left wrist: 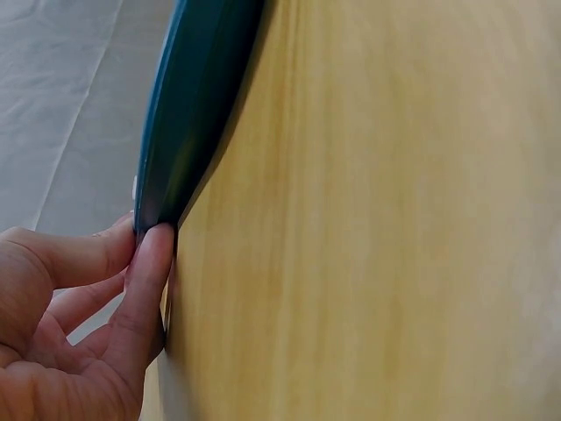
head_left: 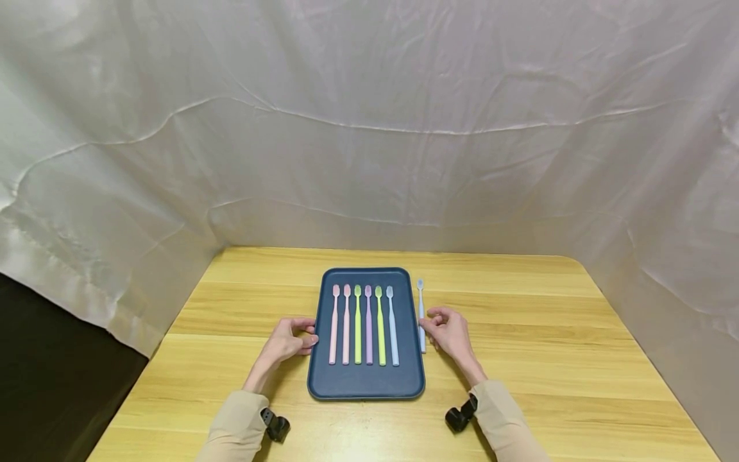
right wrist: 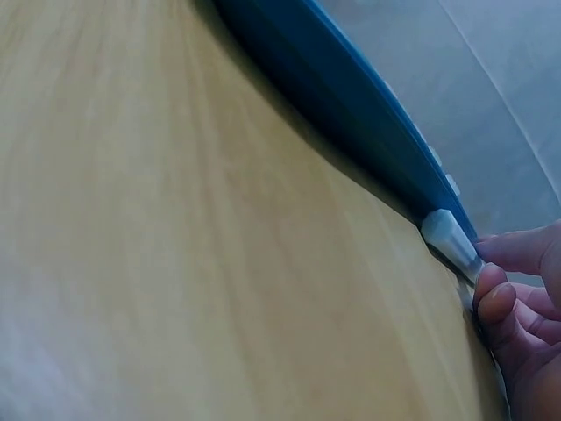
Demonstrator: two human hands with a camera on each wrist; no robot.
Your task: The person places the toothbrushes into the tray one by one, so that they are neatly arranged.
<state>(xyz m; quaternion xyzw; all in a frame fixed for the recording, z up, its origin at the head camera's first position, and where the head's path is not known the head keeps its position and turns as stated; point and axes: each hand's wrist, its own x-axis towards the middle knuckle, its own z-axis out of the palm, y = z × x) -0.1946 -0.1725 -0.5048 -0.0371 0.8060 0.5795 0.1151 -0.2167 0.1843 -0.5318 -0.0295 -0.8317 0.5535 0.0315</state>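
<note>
A dark blue tray (head_left: 366,384) lies on the table, with several toothbrushes side by side on it: two pink, a yellow-green, a purple (head_left: 369,327), another yellow-green and a light blue (head_left: 394,330). My left hand (head_left: 288,340) pinches the tray's left rim between thumb and fingers, seen close in the left wrist view. Just outside the right rim, another light blue toothbrush (head_left: 421,298) lies lengthwise, bristle end away from me. My right hand (head_left: 453,333) pinches its handle (right wrist: 445,235), one fingertip against the tray's rim.
Light wood table (head_left: 537,359) extends around the tray on all sides. Pale grey cloth (head_left: 369,173) hangs along the back and both sides. A black surface (head_left: 52,372) shows at the lower left. Small black cameras (head_left: 277,427) are strapped at both wrists.
</note>
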